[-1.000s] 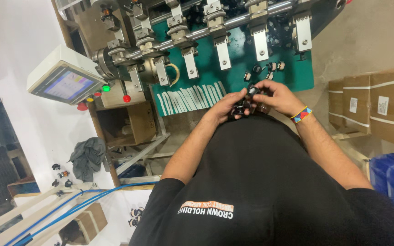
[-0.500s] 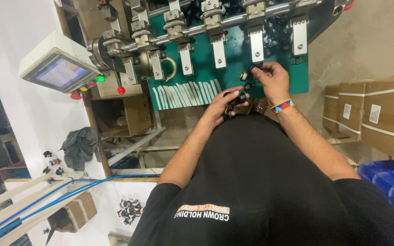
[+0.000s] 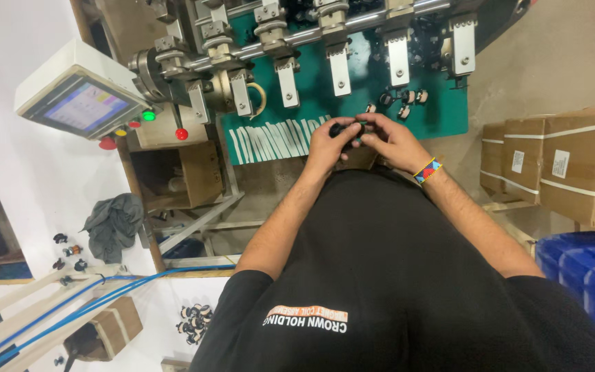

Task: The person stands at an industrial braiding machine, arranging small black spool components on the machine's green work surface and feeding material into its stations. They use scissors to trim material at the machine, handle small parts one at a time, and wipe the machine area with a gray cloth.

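My left hand (image 3: 330,142) and my right hand (image 3: 388,140) meet at the front edge of a green machine table (image 3: 311,103). Both close around a small black round part (image 3: 346,129) held between the fingers. A coloured woven band (image 3: 426,169) circles my right wrist. Several more small black parts (image 3: 402,103) lie on the green surface just beyond my right hand. A row of white strips (image 3: 270,140) lies on the table to the left of my hands. My black shirt fills the lower part of the head view.
Metal clamp stations (image 3: 339,65) hang along a shaft above the table. A control screen (image 3: 80,107) with coloured buttons sits at the left. Strapped cardboard boxes (image 3: 573,162) and blue crates (image 3: 587,265) stand at the right. A grey rag (image 3: 111,224) and blue hoses (image 3: 105,289) are at lower left.
My right hand reached out over the green table half a second ago and has come back to meet my left hand around the black part. The camera view has shifted slightly.
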